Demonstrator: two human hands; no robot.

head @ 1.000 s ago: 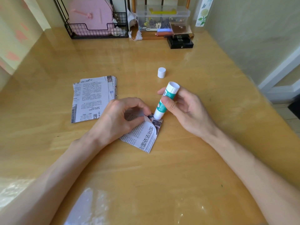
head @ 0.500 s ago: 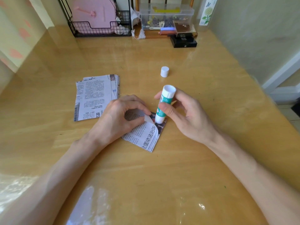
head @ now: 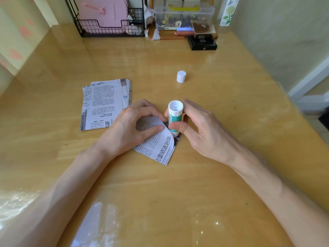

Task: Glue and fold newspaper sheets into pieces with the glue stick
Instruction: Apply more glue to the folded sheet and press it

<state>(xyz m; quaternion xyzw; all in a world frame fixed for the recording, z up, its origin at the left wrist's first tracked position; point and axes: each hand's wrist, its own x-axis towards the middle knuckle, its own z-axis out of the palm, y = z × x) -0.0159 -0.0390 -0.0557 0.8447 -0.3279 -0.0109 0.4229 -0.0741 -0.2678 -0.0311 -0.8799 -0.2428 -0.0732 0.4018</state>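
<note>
Glue stick (head: 175,117) upright, pinched in right hand (head: 202,133), tip on newspaper sheet (head: 160,148) gripped by left hand (head: 129,130).

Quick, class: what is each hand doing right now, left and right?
Left hand: closed, pinching back the flap of the newspaper piece.
Right hand: closed around the glue stick, tip down on that piece.

paper pile (head: 105,104) left on counter (head: 178,193) | folded sheet (head: 160,148) right of it | cap (head: 181,77) behind | basket (head: 110,24) far back
</note>
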